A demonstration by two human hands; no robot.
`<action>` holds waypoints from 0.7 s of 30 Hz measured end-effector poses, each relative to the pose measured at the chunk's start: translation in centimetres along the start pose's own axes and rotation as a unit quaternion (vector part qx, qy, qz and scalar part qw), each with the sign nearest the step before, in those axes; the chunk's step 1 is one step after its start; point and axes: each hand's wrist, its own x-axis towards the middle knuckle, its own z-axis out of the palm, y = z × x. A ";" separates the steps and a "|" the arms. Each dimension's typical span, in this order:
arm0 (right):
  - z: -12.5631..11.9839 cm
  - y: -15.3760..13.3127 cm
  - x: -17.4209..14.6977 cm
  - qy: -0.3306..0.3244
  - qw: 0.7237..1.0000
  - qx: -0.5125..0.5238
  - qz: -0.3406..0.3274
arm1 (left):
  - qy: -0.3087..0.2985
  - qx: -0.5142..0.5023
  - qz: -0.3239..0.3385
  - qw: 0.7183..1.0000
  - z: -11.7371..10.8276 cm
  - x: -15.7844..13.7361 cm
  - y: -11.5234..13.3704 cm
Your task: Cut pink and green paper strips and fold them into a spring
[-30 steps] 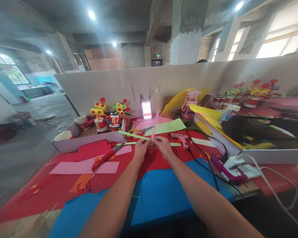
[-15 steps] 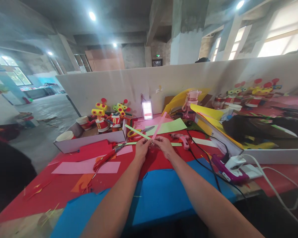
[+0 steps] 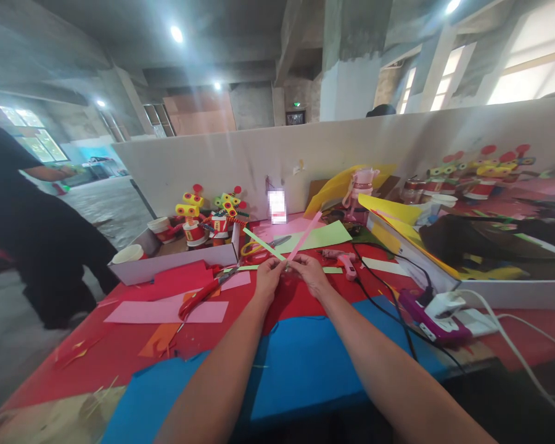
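Note:
My left hand (image 3: pixel 269 277) and my right hand (image 3: pixel 309 275) are close together over the red table covering, fingertips pinched where two narrow paper strips meet. The light green strip (image 3: pixel 263 243) slants up to the left from the fingers. Up to the right rises the pink strip (image 3: pixel 306 235). My fingers hide the small joint between them. Another green strip (image 3: pixel 332 270) lies flat behind my hands. Scissors with yellow handles (image 3: pixel 252 248) are just beyond the left hand, and a pink glue gun (image 3: pixel 346 264) rests to the right.
Red-handled scissors (image 3: pixel 198 299) lie on pink paper (image 3: pixel 134 312) at left. Paper-cup robot figures (image 3: pixel 193 231) stand in a shallow box (image 3: pixel 176 264). A purple power strip (image 3: pixel 428 320) with cables sits at right. Blue sheet (image 3: pixel 314 364) covers the front edge. A person in black (image 3: pixel 37 216) is at left.
The person in black at left has come further into view. The view has shifted slightly; my hands keep the same pinch on the strips.

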 end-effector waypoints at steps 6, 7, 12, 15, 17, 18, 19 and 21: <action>0.1 0.0 -0.1 0.023 1.000 0.006 -0.017 | -0.004 -0.006 0.006 1.000 0.0 0.1 -0.1; 0.1 0.0 -0.1 0.017 1.000 0.002 -0.015 | -0.002 -0.005 0.007 1.000 -0.1 0.2 -0.1; 0.0 0.0 -0.1 0.026 0.998 -0.050 -0.041 | 0.006 0.011 0.005 1.000 -0.2 0.2 0.0; 0.1 0.0 0.0 0.048 0.995 -0.064 -0.060 | 0.000 0.004 0.008 1.000 -0.1 0.1 0.0; 0.2 0.0 0.0 0.046 0.996 -0.055 -0.052 | -0.004 -0.003 0.007 1.000 -0.1 0.1 0.1; 0.2 0.1 0.0 0.043 0.997 -0.049 -0.046 | -0.004 -0.003 0.006 1.000 -0.1 0.1 0.0; 0.2 0.1 0.0 0.041 0.997 -0.045 -0.042 | -0.003 -0.001 0.006 1.000 -0.1 0.1 0.0; 0.1 0.1 0.1 0.040 0.997 -0.045 -0.044 | 0.004 0.008 0.008 1.000 -0.2 0.1 0.0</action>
